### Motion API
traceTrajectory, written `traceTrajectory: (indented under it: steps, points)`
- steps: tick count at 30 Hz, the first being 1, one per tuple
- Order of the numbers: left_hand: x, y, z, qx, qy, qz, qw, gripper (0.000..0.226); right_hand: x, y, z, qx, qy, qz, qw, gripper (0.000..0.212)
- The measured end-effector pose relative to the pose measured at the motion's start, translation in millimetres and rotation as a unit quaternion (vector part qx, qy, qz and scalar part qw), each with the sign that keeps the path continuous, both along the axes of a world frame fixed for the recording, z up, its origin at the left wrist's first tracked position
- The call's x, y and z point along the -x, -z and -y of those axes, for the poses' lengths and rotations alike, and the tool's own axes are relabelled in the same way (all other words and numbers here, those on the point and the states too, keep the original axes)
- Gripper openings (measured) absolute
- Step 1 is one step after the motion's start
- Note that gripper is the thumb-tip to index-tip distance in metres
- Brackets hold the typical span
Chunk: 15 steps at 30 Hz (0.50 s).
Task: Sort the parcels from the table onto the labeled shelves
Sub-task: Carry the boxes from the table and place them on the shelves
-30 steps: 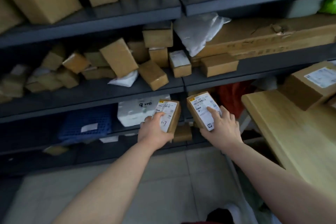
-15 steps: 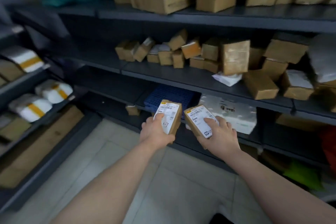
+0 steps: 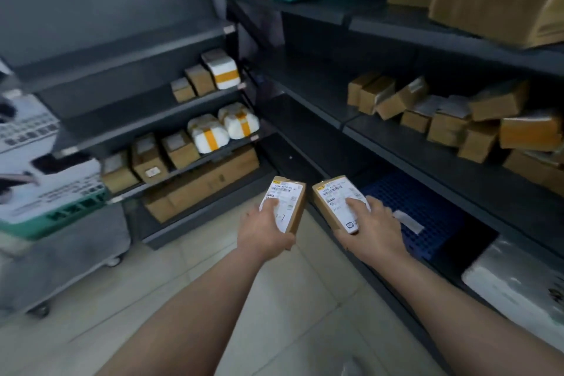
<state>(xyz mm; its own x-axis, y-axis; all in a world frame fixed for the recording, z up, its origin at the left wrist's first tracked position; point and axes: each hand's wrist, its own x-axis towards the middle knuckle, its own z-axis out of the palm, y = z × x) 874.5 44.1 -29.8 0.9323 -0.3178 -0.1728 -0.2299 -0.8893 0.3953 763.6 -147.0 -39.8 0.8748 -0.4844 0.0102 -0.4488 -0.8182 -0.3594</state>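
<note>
A small brown cardboard parcel with a white label (image 3: 287, 204) is grasped by the left hand (image 3: 265, 230), and a second labelled brown cardboard parcel (image 3: 335, 201) is grasped by the right hand (image 3: 370, 230), both held over the pale tiled floor (image 3: 274, 299) at the corner of the dark grey metal shelves (image 3: 396, 134).

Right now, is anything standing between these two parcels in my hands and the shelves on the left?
Nothing visible does. The left parcel and right parcel hang over bare floor, with open air up to the left shelves; the wheeled cart stands aside.
</note>
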Motion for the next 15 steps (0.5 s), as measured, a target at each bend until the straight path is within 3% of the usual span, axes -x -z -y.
traceTrajectory:
  steps: [15]
  points:
    - [-121, -26, -31, -0.005, -0.167, 0.025, 0.986, 0.098, -189, -8, -9, -0.022, -0.157, 0.028, 0.987, 0.071]
